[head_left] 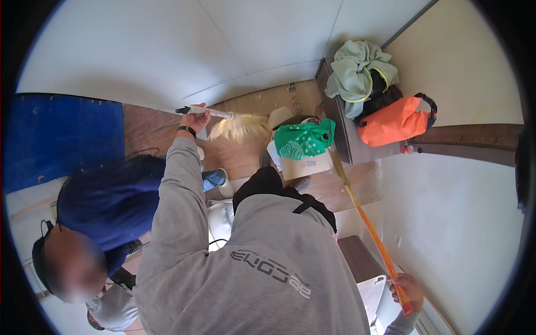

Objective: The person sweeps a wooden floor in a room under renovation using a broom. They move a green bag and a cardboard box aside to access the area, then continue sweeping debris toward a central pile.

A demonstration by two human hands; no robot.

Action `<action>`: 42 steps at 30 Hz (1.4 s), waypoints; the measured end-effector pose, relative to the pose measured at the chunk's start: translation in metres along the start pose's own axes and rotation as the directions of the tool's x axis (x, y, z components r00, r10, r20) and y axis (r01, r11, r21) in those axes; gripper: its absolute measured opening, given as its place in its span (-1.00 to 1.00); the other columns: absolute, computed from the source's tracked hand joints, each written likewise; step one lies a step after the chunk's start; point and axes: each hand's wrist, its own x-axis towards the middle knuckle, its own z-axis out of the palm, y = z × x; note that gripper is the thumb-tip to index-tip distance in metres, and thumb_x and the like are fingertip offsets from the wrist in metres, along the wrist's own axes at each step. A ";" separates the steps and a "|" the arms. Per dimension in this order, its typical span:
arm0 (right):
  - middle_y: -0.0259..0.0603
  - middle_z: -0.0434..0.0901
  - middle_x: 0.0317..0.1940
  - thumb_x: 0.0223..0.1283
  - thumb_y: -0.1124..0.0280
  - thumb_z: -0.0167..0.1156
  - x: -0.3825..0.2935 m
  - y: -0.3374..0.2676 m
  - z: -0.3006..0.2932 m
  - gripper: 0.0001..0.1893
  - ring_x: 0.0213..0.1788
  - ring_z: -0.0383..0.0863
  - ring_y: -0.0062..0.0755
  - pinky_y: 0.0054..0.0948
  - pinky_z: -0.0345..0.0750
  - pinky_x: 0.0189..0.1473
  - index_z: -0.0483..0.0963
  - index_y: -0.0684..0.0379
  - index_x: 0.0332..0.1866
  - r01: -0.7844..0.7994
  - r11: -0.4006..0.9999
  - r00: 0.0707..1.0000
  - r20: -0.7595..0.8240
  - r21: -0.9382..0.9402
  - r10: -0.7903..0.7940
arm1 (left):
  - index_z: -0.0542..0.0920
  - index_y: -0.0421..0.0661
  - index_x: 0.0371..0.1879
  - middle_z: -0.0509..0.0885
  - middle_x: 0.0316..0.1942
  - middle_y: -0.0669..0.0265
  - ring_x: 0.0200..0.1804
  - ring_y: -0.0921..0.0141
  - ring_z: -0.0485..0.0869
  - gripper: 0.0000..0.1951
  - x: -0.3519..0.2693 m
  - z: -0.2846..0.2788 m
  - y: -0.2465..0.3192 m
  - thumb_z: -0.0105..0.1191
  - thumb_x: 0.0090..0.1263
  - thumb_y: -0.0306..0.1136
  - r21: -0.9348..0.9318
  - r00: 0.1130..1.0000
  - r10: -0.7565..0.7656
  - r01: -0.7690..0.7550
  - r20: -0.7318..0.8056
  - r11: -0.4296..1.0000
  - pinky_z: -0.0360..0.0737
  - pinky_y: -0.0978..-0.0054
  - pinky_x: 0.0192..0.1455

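Note:
My left hand (196,121) grips the white handle of a soft broom (243,125) with pale straw-like bristles, held out beside the white wall. At the lower right, my right hand (408,291) is closed on the orange handle of a long broom (370,228). The thin bristles of that broom reach up to a green plastic bag (303,139) on an open cardboard box (305,166); whether they touch the box cannot be told.
A person in dark blue (113,197) stands close on my left. A dark cabinet (341,121) bears an orange dry bag (391,121) and a grey-green garment (356,71). A blue panel (67,134) lies at far left. Cardboard (268,98) lines the wall's foot.

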 end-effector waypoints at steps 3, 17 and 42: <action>-0.25 0.48 -0.62 0.19 0.30 0.13 0.022 0.003 -0.005 -0.71 -0.71 0.42 -0.54 -0.56 0.38 -0.68 0.52 0.31 -0.11 0.017 1.000 1.000 -0.012 0.023 -0.017 | 0.49 -0.17 -0.09 0.52 -0.27 0.03 -0.39 0.17 0.61 -0.69 0.020 0.003 0.002 -0.14 0.41 -0.19 -0.047 0.995 0.093 -0.095 -0.039 0.994 0.67 0.14 -0.19; -0.23 0.47 -0.60 0.09 0.29 0.20 -0.004 -0.062 0.044 -0.65 -0.69 0.42 -0.51 -0.52 0.40 -0.65 0.51 0.38 -0.13 -0.250 0.967 0.960 -0.141 -0.053 0.240 | 0.39 0.03 0.11 0.35 0.02 -0.11 -0.05 0.07 0.47 -0.54 0.138 0.022 0.078 -0.27 0.35 0.03 -0.341 0.959 0.105 -0.195 -0.265 0.920 0.46 -0.01 0.11; -0.25 0.52 -0.41 0.31 0.27 0.08 0.149 0.037 0.214 -0.70 -0.49 0.54 -0.58 -0.67 0.55 -0.50 0.42 0.36 -0.11 0.266 0.310 0.948 -0.191 0.913 -0.253 | 0.18 -0.21 0.36 0.40 0.26 0.07 0.29 0.09 0.35 -0.33 0.292 -0.014 0.160 -0.01 0.37 -0.08 -0.217 0.946 0.113 -0.184 -0.305 0.959 0.46 -0.28 0.13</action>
